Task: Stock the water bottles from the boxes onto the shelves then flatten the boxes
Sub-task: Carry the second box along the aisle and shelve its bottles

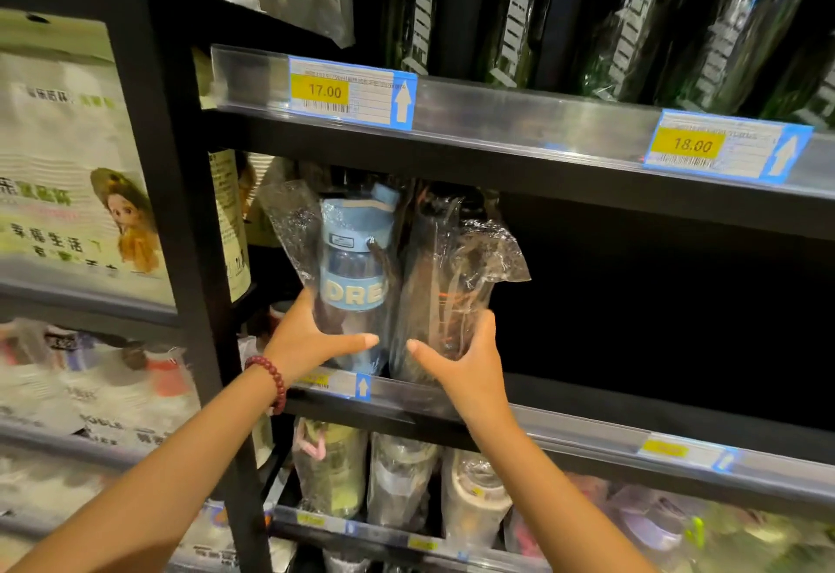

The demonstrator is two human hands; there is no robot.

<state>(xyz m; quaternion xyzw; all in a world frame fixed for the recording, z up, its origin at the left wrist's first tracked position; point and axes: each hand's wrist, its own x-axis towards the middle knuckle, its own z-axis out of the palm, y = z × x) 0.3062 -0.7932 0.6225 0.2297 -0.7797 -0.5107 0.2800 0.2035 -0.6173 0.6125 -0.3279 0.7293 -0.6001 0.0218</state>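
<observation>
The black metal shelving unit (587,166) fills your view, and much of it gives little away: the right part of the middle shelf (655,432) is a dark hollow where nothing can be made out, and its top row is cut off by the frame edge. Up there stand tall dark green bottles in clear wrap (641,17), their caps out of view. To your left, past the black upright post (158,166), the neighbouring bay of pale printed packages (68,166) is blurred and its print is unreadable. Below the middle shelf, a row of plastic-bagged bottles (402,482) sits partly hidden behind your forearms and the shelf's clear price rail.

On the middle shelf, at its left end, stand the two things you hold. Your left hand (311,337) grips the blue-lidded clear water bottle in a crinkled plastic bag (357,265), thumb stretched across its front, the other fingers hidden behind it. Just beside it, touching, your right hand (465,355) grips the dark water bottle in a clear plastic bag (452,283); glare makes its colour hard to tell, and only your thumb and the hand's edge show. Both bottles stand upright, their bases hidden by your hands and the rail.

The yellow price tags (321,91) read 17.00 and 18.00. A dark red bead bracelet (271,380) circles your left wrist.
</observation>
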